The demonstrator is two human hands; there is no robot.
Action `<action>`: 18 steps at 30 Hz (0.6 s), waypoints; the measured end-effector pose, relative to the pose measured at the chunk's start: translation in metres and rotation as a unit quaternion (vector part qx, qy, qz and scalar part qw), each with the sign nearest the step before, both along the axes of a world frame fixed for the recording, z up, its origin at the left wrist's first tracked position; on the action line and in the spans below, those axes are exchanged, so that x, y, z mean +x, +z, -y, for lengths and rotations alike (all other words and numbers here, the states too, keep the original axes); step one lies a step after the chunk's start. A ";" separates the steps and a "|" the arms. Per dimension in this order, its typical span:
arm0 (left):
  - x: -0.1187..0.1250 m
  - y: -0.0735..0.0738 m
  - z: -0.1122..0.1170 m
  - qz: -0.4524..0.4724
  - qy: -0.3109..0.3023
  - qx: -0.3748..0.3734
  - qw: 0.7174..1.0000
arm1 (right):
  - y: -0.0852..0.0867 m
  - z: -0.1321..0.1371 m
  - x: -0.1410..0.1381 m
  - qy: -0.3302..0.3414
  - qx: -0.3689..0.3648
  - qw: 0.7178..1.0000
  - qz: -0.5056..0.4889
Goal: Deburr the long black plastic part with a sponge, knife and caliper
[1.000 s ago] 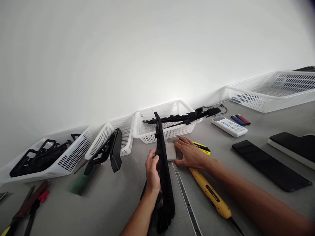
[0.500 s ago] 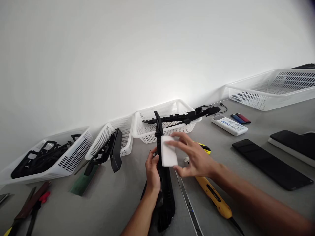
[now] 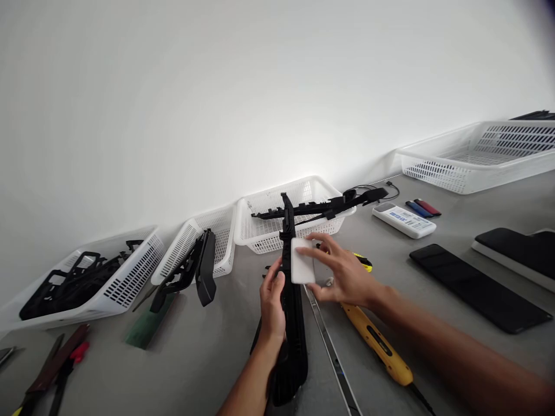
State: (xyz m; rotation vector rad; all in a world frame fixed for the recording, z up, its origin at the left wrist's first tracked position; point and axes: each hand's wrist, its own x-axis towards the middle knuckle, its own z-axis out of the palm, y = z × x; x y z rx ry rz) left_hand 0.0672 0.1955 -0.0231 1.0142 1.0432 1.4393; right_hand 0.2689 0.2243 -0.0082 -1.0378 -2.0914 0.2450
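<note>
Holding the long black piece (image 3: 293,341): the left hand (image 3: 273,303) has thumb and fingers closed on its left edge; the piece stands lengthwise over the table, its far end crossing in front of the middle basket (image 3: 263,244).
White block (image 3: 302,263): pinched between thumb and fingers of the right hand (image 3: 342,274), right beside the black piece; whether the two touch, I cannot tell.
Near the right hand: a metal strip (image 3: 332,352) runs toward the viewer, a yellow corded tool (image 3: 377,344) lies under the forearm, and a yellow-and-black cutter (image 3: 365,263) shows behind the fingers.
Table (image 3: 208,364): smooth, grey, softly shiny.
Right part of the surface: a white labelled device (image 3: 403,221), a blue stick (image 3: 417,209) and a red stick (image 3: 428,208) side by side, and a flat dark panel (image 3: 479,289).
Left part of the surface: a green sheet (image 3: 150,328) under black parts, and a dark red tool (image 3: 60,358) near the corner.
Baskets: white, slotted, lined along the wall; black parts lie across the middle one and fill the leftmost basket (image 3: 134,283).
Wall (image 3: 217,86): plain, pale, brightest above the middle basket.
</note>
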 end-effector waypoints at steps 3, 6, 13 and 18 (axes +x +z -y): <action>-0.001 -0.001 -0.001 -0.002 0.009 -0.006 1.000 | -0.001 0.000 0.001 0.038 -0.001 0.999 0.009; -0.002 -0.003 -0.003 -0.007 0.013 -0.006 1.000 | -0.001 0.001 -0.001 0.014 -0.003 1.000 0.003; -0.003 -0.003 -0.005 0.005 0.015 -0.018 1.000 | -0.001 0.004 -0.006 0.048 0.005 0.999 0.018; -0.004 -0.006 -0.006 -0.013 0.022 -0.011 1.000 | -0.001 0.004 -0.006 0.056 0.001 0.998 0.016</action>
